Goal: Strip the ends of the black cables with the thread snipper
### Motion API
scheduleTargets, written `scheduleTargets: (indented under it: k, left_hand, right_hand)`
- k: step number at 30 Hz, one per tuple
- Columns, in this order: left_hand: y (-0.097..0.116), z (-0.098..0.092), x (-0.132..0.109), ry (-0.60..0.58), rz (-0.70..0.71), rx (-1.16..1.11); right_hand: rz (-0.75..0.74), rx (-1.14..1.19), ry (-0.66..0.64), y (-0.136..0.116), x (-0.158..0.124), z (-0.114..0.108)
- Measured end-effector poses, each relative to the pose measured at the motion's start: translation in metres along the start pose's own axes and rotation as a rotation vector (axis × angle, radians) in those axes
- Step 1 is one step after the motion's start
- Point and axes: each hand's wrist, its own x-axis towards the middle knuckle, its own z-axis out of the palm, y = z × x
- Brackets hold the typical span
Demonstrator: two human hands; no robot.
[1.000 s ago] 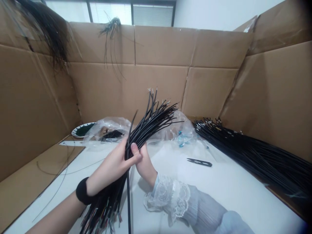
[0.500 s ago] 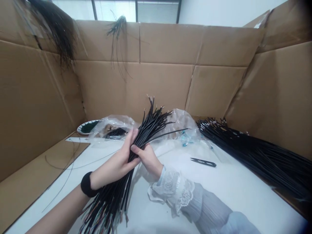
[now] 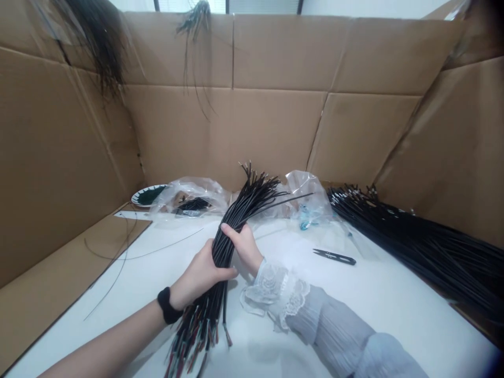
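A thick bundle of black cables (image 3: 225,251) is held at its middle over the white table, its far ends fanned out and its near ends showing stripped coloured wires. My left hand (image 3: 205,270) wraps the bundle from the left, thumb across the top; a black band circles that wrist. Slightly farther along, my right hand (image 3: 244,245) grips the same bundle from the right, its thumb lying over the cables. One cable sticks out to the right of the rest. The fingers under the bundle are hidden.
Black thread snips (image 3: 334,256) lie right of my hands. A large pile of black cables (image 3: 417,247) rests along the right side. Clear plastic bags (image 3: 311,194) and a plate (image 3: 137,198) with dark green stuff are at the back. Cardboard walls (image 3: 275,126) surround the table.
My left hand has slid down the bundle toward me, now below the right hand. The bundle stands a bit more upright. The camera view has tilted down a little.
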Motion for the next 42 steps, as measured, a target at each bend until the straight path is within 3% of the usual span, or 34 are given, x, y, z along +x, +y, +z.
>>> scheduleTargets:
  k: [3,7,11,13,15,19,23,26,28,32,33,37,42]
  left_hand:
    - [0.007,0.009,0.000,0.032,-0.094,-0.091]
    - [0.018,0.005,-0.002,-0.028,-0.156,-0.155]
    - [0.022,-0.002,-0.004,-0.043,-0.195,-0.185]
    - [0.022,-0.001,-0.005,-0.043,-0.224,-0.214]
    - [0.022,0.002,-0.006,-0.031,-0.212,-0.244]
    - [0.025,0.008,-0.005,-0.010,-0.150,-0.190]
    - [0.033,0.002,-0.007,-0.063,-0.166,-0.093]
    - [0.031,-0.010,-0.032,-0.024,-0.063,0.016]
    - [0.022,-0.017,-0.064,0.130,0.030,0.169]
    - [-0.006,-0.018,-0.126,0.264,0.569,0.671]
    - [-0.012,-0.016,-0.134,0.279,0.632,0.772]
    - [-0.019,-0.012,-0.129,0.319,0.820,0.936]
    - [-0.018,-0.014,-0.106,0.368,0.898,0.811]
  right_hand:
    - [0.003,-0.030,-0.026,-0.002,0.003,-0.005]
    - [0.138,-0.086,-0.308,-0.003,-0.003,-0.029]
    - [0.360,-0.131,-0.520,0.004,-0.042,-0.048]
    - [0.434,-0.044,-0.652,0.007,-0.066,-0.045]
    - [0.431,0.057,-0.705,0.009,-0.084,-0.034]
    - [0.310,0.172,-0.533,0.008,-0.095,-0.010]
    - [0.347,0.234,-0.371,0.008,-0.093,-0.001]
    - [0.380,0.258,-0.308,0.008,-0.093,0.000]
    - [0.392,0.275,-0.298,0.007,-0.094,0.003]
    - [0.413,0.321,-0.297,0.000,-0.096,0.009]
    - [0.418,0.333,-0.287,-0.001,-0.096,0.011]
    - [0.447,0.389,-0.221,-0.006,-0.099,0.016]
    - [0.482,0.453,-0.151,-0.009,-0.102,0.018]
